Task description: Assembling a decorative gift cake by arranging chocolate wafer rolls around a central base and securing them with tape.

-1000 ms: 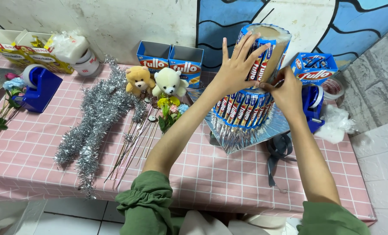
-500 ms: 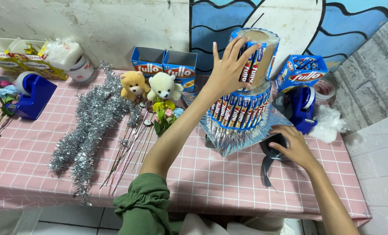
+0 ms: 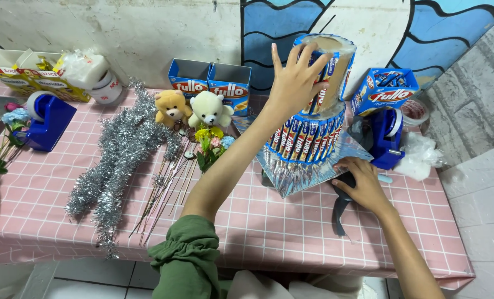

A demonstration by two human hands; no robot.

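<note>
Pink checked tablecloth point(image 3: 47, 194) fills the frame. Right hand point(image 3: 363, 185) has left the snack tower point(image 3: 313, 111) and now closes on black scissors point(image 3: 340, 207) at lower right; left hand point(image 3: 294, 83) stays flat, fingers apart, steadying the top tier.

A table point(image 3: 269, 221) under a pink checked cloth stands against a painted wall. From its left end: flowers point(image 3: 8, 138), a blue tape dispenser point(image 3: 47, 119) and yellow boxes point(image 3: 22, 77); a silver tinsel garland point(image 3: 116, 160) beside a bundle of thin sticks point(image 3: 164, 191); two small teddy bears point(image 3: 191, 109) before open blue cartons point(image 3: 211, 83). Right of centre sits a tiered snack-stick tower point(image 3: 313, 127) on a silver foil base point(image 3: 302, 174), with a dark tool point(image 3: 340, 213), a second blue tape dispenser point(image 3: 385, 138) and crumpled plastic point(image 3: 421, 158) alongside.
</note>
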